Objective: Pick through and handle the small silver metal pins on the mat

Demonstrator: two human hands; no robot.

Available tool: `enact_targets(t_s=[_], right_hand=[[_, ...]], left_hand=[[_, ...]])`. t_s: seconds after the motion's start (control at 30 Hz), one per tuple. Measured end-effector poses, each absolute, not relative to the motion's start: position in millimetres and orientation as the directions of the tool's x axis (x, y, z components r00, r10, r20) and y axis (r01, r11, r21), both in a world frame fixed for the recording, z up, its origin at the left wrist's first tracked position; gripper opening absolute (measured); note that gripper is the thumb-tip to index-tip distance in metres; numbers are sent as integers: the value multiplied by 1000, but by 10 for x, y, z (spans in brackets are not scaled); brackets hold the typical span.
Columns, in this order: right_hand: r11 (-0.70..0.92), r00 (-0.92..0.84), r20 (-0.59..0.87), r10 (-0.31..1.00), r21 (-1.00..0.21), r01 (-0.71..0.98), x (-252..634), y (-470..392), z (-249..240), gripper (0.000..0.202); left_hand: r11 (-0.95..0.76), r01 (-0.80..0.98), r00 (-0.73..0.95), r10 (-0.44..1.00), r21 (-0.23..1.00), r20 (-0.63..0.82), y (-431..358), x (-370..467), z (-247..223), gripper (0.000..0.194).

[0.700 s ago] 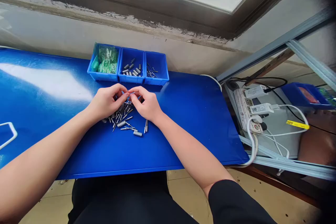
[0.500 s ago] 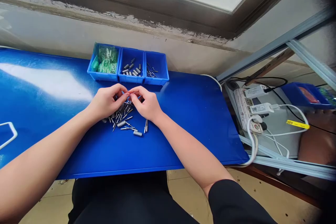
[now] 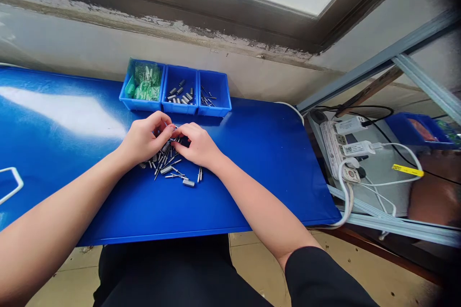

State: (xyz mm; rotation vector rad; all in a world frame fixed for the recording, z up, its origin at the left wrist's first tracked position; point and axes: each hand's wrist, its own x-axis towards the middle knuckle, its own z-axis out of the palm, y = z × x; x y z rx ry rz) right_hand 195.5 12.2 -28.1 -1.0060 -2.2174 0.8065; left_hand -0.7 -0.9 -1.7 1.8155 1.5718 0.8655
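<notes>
While both hands are hovering low over the desk, the relation that counts is how the pile of small metal pins is lying against them: it is sitting directly under and between the two, spilling out toward the person's body from below the fingertips. Left hand is coming in from the left, fingers curled, thumb and forefinger pinched narrow around something small at the far edge of the pile; what exactly is in the pinch is too small to tell, probably one pin. Right hand is coming in from the right, palm down, fingers bent and nearly closed, tips meeting the left hand's tips over the same spot, so both are working one piece and neither is clearly nearer. Pins in the pile are lying at mixed angles, most with their long axes running roughly away from the body, a few crosswise; one short stubby sleeve and a pair of pins are lying apart, on the near side of the right hand. Just beyond the fingertips three blue bins are sitting side by side: left bin holding green bagged parts, middle bin holding stubby metal pieces, right bin holding thin pins.
</notes>
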Motion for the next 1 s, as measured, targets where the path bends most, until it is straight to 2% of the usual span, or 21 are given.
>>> enact_targets(t_s=[0.73, 0.87, 1.0], right_hand=[[572, -535, 312, 785, -696, 434, 1939, 104, -284, 16], [568, -492, 344, 800, -698, 436, 1942, 99, -284, 19], [529, -423, 362, 831, -750, 397, 1938, 99, -298, 25]], left_hand=[[-149, 620, 110, 989, 771, 102, -8, -16, -21, 35], [-150, 622, 115, 988, 768, 100, -10, -14, -4, 36], [-135, 623, 100, 991, 770, 93, -16, 1, 14, 35]])
